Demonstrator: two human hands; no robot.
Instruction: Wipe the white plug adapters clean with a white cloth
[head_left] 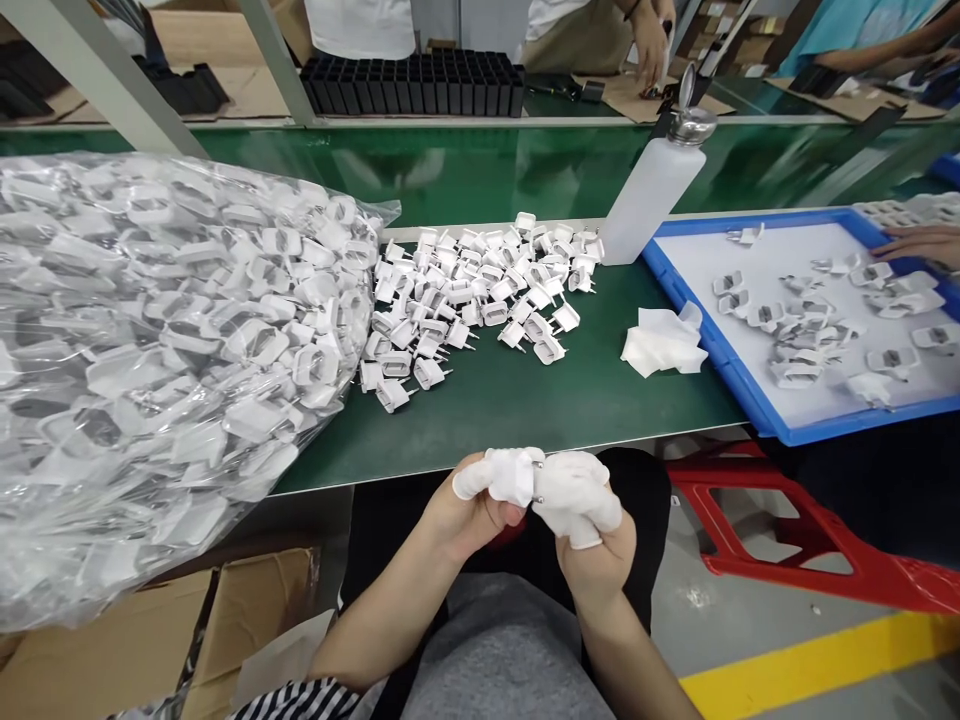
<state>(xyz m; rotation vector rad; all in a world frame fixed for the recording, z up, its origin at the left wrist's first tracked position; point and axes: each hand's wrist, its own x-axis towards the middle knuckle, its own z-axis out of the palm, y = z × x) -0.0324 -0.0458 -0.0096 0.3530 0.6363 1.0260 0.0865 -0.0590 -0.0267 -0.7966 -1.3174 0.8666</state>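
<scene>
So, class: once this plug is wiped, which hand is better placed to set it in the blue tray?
Probably the right hand: it is nearer the blue tray, which lies to the right, and the left hand would have to cross over.

The small moulded plastic plug adapter point(517, 474) held near the lap is white, with silvery metal pins. The left hand point(469, 505) and right hand point(585, 520) wear white fingertip covers. The flat table mat point(525, 400) is dark green. The loose heap of plastic plug adapters point(472, 295) on it is white, as is the folded wiping cloth point(664, 345). At left, the clear crinkled plastic bag point(150, 350) shows white parts. The shallow rectangular tray point(720, 340) at right has a bright blue rim and white lining. The squeeze bottle point(649, 195) is translucent white with a silver cap. The plastic stool point(787, 540) is red, the floor stripe point(825, 660) yellow, the sleeve cuff point(300, 700) black-and-white striped.
</scene>
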